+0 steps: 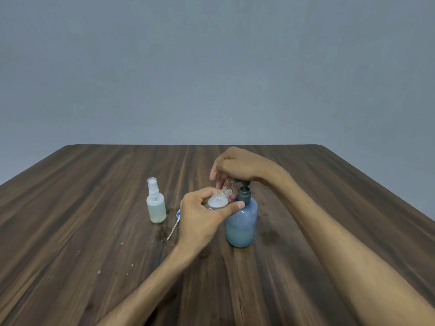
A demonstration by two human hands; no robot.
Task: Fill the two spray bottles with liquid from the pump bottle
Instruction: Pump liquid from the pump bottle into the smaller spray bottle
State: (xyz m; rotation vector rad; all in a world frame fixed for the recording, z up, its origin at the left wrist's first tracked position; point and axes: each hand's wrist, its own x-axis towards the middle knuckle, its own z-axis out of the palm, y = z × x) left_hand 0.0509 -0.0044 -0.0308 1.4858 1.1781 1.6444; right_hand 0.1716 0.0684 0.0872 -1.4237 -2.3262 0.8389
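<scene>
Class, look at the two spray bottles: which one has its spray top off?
The spray bottle held in the left hand, tilted toward the pump bottle, shows a bare threaded neck. The other bottle stands capped on the table.

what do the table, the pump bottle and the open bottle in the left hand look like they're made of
Table: dark wood or wood-look laminate; streaked grain, faint sheen.
Pump bottle: bluish translucent plastic, likely; the liquid level shows through, with a dark matte pump.
Open bottle: clear plastic, probably; see-through, with a moulded threaded neck.
</scene>
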